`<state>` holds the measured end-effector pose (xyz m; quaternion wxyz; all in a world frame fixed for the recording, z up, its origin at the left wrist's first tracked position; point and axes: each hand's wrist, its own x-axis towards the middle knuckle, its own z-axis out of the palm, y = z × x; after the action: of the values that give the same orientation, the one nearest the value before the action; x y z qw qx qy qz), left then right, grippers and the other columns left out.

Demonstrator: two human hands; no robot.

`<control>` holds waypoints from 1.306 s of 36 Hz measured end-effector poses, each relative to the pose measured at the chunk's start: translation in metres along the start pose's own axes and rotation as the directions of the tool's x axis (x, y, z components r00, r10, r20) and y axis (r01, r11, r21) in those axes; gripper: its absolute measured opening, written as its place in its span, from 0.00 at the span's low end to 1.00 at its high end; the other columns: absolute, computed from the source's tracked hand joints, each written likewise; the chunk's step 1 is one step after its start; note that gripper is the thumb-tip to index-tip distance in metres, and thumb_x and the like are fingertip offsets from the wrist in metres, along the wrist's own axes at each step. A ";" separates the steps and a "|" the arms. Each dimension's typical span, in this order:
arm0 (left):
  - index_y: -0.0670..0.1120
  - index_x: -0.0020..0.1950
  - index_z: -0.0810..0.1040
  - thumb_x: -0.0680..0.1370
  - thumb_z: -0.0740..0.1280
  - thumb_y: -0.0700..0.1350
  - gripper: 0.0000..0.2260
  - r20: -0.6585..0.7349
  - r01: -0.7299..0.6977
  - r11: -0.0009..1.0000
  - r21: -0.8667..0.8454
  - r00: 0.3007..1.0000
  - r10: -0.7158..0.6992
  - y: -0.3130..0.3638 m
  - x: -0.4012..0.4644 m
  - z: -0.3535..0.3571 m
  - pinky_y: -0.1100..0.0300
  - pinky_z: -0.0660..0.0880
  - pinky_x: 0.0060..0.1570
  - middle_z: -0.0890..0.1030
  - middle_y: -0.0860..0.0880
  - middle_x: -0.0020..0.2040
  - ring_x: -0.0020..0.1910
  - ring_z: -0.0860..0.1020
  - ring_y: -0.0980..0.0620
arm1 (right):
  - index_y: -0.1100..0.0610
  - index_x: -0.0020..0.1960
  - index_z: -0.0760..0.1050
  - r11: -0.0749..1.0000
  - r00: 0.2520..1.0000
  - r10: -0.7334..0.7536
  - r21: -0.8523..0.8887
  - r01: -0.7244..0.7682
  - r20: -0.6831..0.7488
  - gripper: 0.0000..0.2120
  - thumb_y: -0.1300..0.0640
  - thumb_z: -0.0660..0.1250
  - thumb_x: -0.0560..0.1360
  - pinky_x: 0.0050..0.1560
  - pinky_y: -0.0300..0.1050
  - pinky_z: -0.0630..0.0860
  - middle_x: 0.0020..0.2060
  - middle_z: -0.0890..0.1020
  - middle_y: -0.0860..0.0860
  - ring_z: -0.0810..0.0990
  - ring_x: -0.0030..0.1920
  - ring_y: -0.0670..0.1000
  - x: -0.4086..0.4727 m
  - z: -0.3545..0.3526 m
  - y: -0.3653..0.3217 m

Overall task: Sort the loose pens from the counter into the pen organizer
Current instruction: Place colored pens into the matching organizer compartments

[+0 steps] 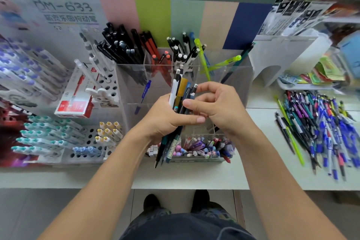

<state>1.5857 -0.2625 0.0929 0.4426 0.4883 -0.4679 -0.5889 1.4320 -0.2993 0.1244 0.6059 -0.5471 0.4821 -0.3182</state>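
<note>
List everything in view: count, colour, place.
bundle of pens: several, white, amber, black, teal; gripped in the left hand above the organizer
pen organizer: one, clear acrylic with compartments; centre of counter
black pens: many; organizer's back left compartment
lime pens: two; back right compartments
loose pens: a large pile, mostly blue, some lime and black; counter, right
red box: one; left of the organizer
teal-capped pens: several rows; rack at left
left hand: one, grips the bundle
right hand: one, fingers at a pen in the bundle
</note>
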 end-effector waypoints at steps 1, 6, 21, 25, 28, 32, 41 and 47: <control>0.39 0.57 0.81 0.66 0.79 0.38 0.20 0.012 0.011 1.000 -0.016 1.000 -0.011 0.000 -0.001 0.000 0.59 0.81 0.47 0.87 0.45 0.46 0.47 0.86 0.49 | 0.59 0.53 0.77 1.000 1.000 0.001 0.028 -0.001 -0.002 0.16 0.65 0.79 0.69 0.30 0.36 0.75 0.30 0.84 0.51 0.79 0.27 0.44 -0.001 -0.001 0.000; 0.45 0.47 0.79 0.71 0.78 0.41 0.10 0.014 0.072 0.985 -0.155 0.997 -0.071 -0.004 -0.003 0.000 0.60 0.72 0.29 0.76 0.51 0.31 0.27 0.72 0.54 | 0.61 0.55 0.79 0.995 0.999 0.000 0.105 0.005 -0.046 0.12 0.67 0.75 0.74 0.34 0.38 0.78 0.31 0.84 0.51 0.82 0.31 0.45 -0.001 -0.005 0.003; 0.42 0.50 0.76 0.75 0.74 0.43 0.10 -0.174 0.063 0.941 -0.332 0.977 -0.127 -0.020 -0.046 -0.051 0.63 0.70 0.26 0.73 0.49 0.33 0.26 0.70 0.55 | 0.56 0.52 0.75 0.927 0.990 -0.045 0.364 0.091 -0.133 0.07 0.64 0.60 0.83 0.37 0.38 0.76 0.47 0.85 0.54 0.81 0.44 0.49 0.003 -0.025 -0.009; 0.43 0.51 0.78 0.74 0.69 0.42 0.08 -0.246 0.038 0.947 -0.319 0.962 -0.121 -0.023 -0.067 -0.080 0.64 0.69 0.27 0.76 0.49 0.35 0.27 0.70 0.55 | 0.57 0.52 0.76 0.961 0.965 -0.202 0.159 0.228 -0.164 0.07 0.67 0.62 0.82 0.36 0.37 0.76 0.45 0.85 0.54 0.80 0.39 0.48 0.005 -0.013 -0.007; 0.44 0.49 0.80 0.73 0.70 0.42 0.06 -0.347 -0.011 0.951 -0.308 0.932 -0.102 -0.025 -0.076 -0.092 0.63 0.69 0.27 0.79 0.45 0.40 0.27 0.70 0.55 | 0.58 0.51 0.78 0.967 0.965 -0.253 -0.001 0.253 -0.074 0.09 0.70 0.66 0.79 0.39 0.40 0.81 0.45 0.85 0.56 0.83 0.39 0.50 0.003 0.019 0.007; 0.45 0.46 0.83 0.73 0.71 0.41 0.04 -0.377 -0.027 0.949 -0.315 0.921 -0.099 -0.026 -0.080 -0.097 0.63 0.70 0.27 0.75 0.43 0.40 0.27 0.71 0.54 | 0.59 0.51 0.82 0.936 0.956 -0.295 -0.203 0.289 -0.001 0.07 0.68 0.71 0.76 0.47 0.48 0.84 0.44 0.84 0.52 0.85 0.42 0.51 0.004 0.067 0.038; 0.41 0.53 0.78 0.71 0.69 0.38 0.11 -0.312 0.003 0.881 -0.472 0.935 -0.170 -0.029 -0.081 -0.085 0.63 0.70 0.26 0.77 0.50 0.36 0.26 0.71 0.55 | 0.58 0.59 0.82 0.713 0.934 -0.279 -0.604 0.357 0.224 0.14 0.64 0.74 0.74 0.57 0.49 0.79 0.49 0.84 0.52 0.82 0.50 0.51 0.031 0.125 0.073; 0.40 0.52 0.78 0.71 0.68 0.37 0.10 -0.255 0.017 0.889 -0.458 0.955 -0.149 -0.030 -0.085 -0.082 0.62 0.69 0.25 0.73 0.47 0.38 0.25 0.70 0.53 | 0.55 0.53 0.84 0.981 0.989 -0.097 -0.157 0.113 0.110 0.07 0.57 0.68 0.81 0.44 0.43 0.82 0.42 0.86 0.48 0.82 0.42 0.44 0.013 0.106 0.040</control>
<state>1.6760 -0.1845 0.0702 0.5801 0.4710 -0.2287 -0.6240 1.5298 -0.2659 0.0760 0.5655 -0.6349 0.4452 -0.2810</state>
